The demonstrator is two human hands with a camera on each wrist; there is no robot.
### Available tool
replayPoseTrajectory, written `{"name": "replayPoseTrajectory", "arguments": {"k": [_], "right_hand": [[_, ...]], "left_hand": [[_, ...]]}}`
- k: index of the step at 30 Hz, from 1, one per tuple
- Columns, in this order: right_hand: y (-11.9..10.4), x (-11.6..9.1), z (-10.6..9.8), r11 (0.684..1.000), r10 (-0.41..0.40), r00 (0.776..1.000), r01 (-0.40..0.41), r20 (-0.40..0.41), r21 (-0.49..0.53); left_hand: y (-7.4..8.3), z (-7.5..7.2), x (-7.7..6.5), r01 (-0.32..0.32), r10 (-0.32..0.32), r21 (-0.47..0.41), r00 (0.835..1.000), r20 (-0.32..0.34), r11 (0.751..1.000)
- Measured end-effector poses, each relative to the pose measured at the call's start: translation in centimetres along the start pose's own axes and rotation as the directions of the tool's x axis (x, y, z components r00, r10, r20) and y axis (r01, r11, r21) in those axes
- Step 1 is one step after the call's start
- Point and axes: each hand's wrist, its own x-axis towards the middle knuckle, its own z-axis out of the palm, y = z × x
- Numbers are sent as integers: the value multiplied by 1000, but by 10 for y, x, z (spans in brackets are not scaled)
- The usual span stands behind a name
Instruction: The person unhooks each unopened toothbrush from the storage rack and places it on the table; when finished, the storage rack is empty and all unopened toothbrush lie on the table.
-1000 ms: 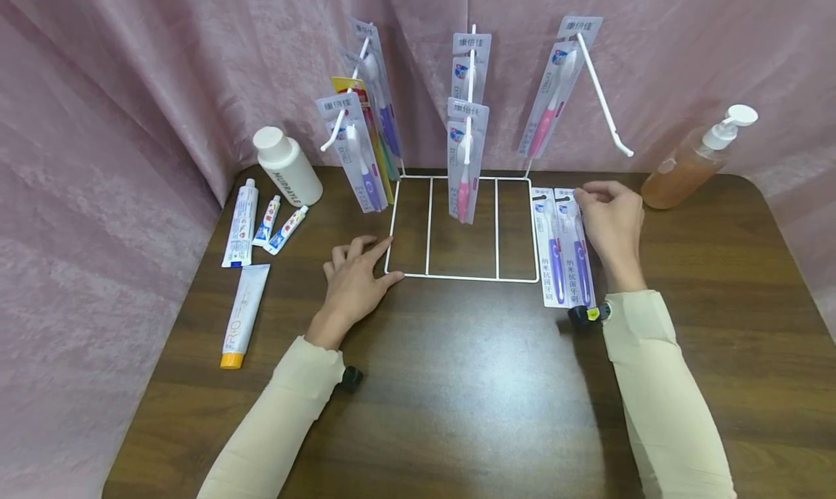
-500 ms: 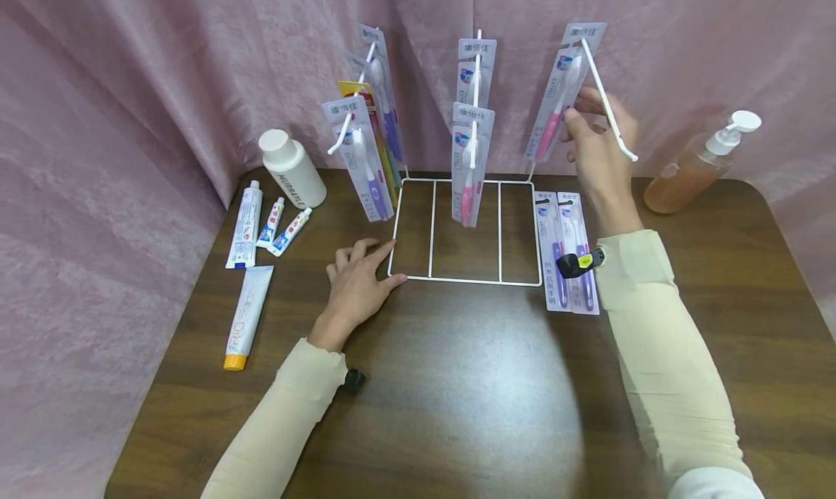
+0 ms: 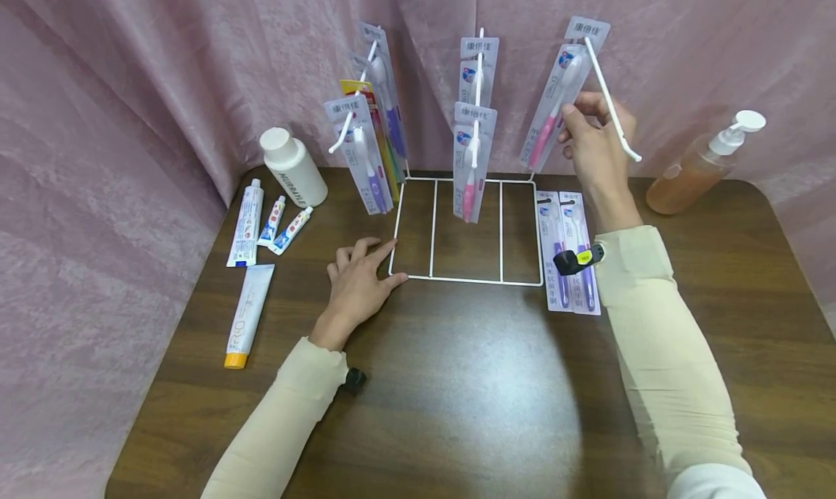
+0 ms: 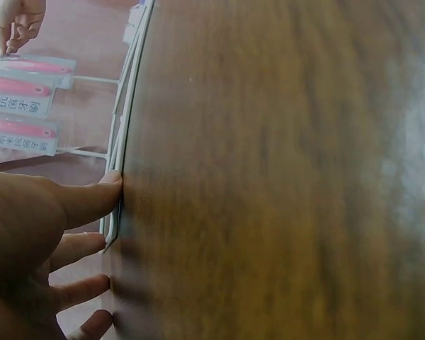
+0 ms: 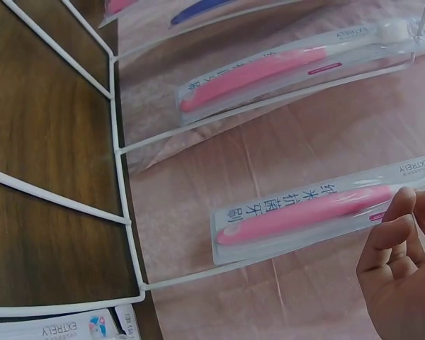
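A: Do the right hand first; gripping or loose?

B: Gripping; with the right hand (image 3: 601,140), pinching the right edge of the pink toothbrush pack (image 3: 555,107) between thumb and fingers.

A: Locate that pack.

B: Set at the right hook (image 3: 608,96) of the white wire rack (image 3: 470,281), up against the pink curtain (image 3: 196,64); tilted, top leaning right; cut off at the frame edge in the right wrist view.

A: Now the left hand.

B: With the left hand (image 3: 358,285), holding nothing; fingers spread and relaxed, touching the front-left corner of the rack base with thumb and index finger.

A: Add the other packs.

B: Log two purple toothbrush packs (image 3: 578,227) flat on the table (image 3: 457,383), side by side just right of the base; on the middle hook, count two more pink packs (image 3: 468,194), one behind the other; on the left hook, note a purple pack (image 3: 369,169) in front, then a yellow-topped pack (image 3: 355,87), another purple behind.

A: Finish the edges.

B: Put the white bottle (image 3: 294,169) at left, near toothpaste tubes (image 3: 247,223); put the amber pump bottle (image 3: 692,172) at right.
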Motion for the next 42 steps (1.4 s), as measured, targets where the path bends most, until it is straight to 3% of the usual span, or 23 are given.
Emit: {"name": "replayPoseTrajectory", "arguments": {"k": [9,21,29,36,38,40,42], "right_hand": [[-1,-3,-5,999,4,1000,-3,-26,35],[-3,-14,-26,993,-76,996,79,-39,87],[4,-19,-50,996,9,997,-2,-78,87],[13,-26,-73,991,132,984,-136,-116,-23],[16,-29,-81,982,152,981,-164,-118,-96],[19,-32,-89,956,186,975,-208,-124,-206],[23,-35,-97,903,226,965,-258,-132,-343]], "left_hand": [[2,-1,0,5,-5,25,1000,11,1000],[0,0,1,-5,5,-3,1000,-8,1000],[-6,4,6,-11,11,-23,1000,-15,1000],[-12,7,9,-19,18,-31,1000,-21,999],[-11,7,8,-20,19,-30,1000,-19,999],[-9,6,7,-18,17,-22,1000,-12,1000],[-9,5,6,-18,18,-25,1000,-11,1000]]}}
